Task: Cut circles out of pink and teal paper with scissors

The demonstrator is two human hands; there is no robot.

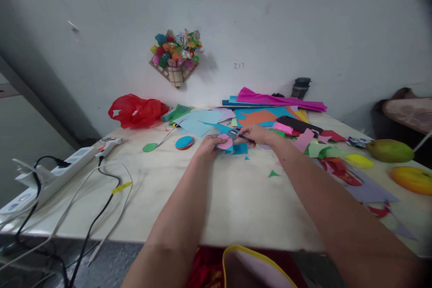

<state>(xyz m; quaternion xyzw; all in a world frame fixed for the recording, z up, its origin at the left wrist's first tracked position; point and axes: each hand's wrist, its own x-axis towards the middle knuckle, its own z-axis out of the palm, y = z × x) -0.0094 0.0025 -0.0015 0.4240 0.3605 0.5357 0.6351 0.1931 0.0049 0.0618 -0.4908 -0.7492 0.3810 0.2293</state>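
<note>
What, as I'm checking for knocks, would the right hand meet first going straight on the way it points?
Likely the pink circle or blue paper at the left hand; the scissors in the right hand point there, though depth is unclear.

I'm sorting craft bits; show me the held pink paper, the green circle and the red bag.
Pink paper (pixel 227 143), head view: right part of its face.
Green circle (pixel 150 147), head view: its centre.
Red bag (pixel 137 113), head view: its crumpled front.
</note>
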